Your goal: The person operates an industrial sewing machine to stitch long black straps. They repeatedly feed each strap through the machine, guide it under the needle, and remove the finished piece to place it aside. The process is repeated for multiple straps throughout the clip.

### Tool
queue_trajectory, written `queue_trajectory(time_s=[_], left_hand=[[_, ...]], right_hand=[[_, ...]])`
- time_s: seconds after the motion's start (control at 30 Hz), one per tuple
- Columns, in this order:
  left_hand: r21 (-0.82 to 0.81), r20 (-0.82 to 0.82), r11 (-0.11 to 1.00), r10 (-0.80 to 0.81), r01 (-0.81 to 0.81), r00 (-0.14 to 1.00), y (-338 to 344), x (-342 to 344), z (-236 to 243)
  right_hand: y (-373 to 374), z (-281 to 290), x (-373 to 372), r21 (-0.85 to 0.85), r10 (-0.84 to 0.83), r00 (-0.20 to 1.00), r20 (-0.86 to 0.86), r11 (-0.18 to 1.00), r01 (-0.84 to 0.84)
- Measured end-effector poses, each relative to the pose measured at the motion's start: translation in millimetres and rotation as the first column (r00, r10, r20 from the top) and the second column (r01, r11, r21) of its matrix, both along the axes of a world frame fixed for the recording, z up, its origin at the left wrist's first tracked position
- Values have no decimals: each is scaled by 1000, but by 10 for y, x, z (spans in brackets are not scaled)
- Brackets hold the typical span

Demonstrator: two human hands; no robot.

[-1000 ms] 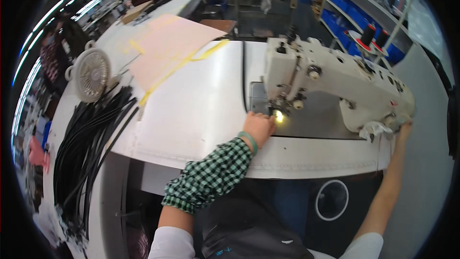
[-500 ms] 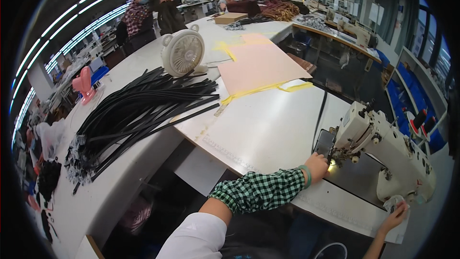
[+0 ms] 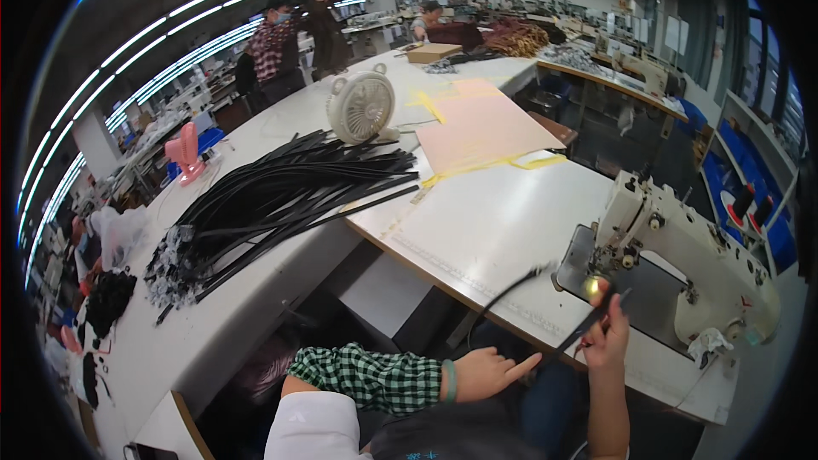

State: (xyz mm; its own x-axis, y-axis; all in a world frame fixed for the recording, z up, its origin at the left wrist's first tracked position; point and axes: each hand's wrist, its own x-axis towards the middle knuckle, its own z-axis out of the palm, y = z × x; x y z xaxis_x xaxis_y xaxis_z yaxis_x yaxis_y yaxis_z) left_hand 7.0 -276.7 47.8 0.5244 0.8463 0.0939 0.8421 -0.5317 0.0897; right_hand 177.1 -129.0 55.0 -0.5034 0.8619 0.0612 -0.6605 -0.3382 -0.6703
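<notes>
My left hand [image 3: 487,374], in a green checked sleeve cover, is low in front of the table edge. Its index finger and thumb close at the lower end of a narrow black strap [image 3: 578,332]. My right hand [image 3: 607,339] is raised, fingers closed around the strap's upper part. A small dark pointed thing also sticks up from that hand; its kind is unclear. A curved black strip [image 3: 503,294] with a frayed tip arcs above my left hand; where it joins is hidden. Behind my right hand stands the white sewing machine [image 3: 682,247], its lamp lit by the needle.
Many black straps [image 3: 281,187] lie bundled on the left table, beside a white fan [image 3: 360,108] and a pink fan [image 3: 186,155]. Pink sheet material [image 3: 486,128] with yellow tape lies beyond. A crumpled white cloth [image 3: 707,345] rests by the machine base. People stand farther back.
My left hand has come away from the needle area, down and left, to the strap. My right hand has left the white cloth and moved left and up, now holding the strap.
</notes>
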Motion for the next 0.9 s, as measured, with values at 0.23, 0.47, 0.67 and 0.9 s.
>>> queue_trajectory(time_s=[0.23,0.47,0.67,0.9], left_hand=[[-397,-5,893,228,-211,974,-350,-674,-1355],[-400,611,913,329,-77,720,936,-1461,-97],[-330,944,892,312,-309,-107,3171,-2600,965],[-230,960,691,275,-685,-44,4177,-3711,809]], right_hand=[[-515,-405,454,268,59,997,43,961,-68],[-913,-1069,616,-10,280,935,219,958,-285],[-814,-1200,645,-114,90,973,210,991,-67],[-1079,-998,425,-173,17,844,535,981,90]])
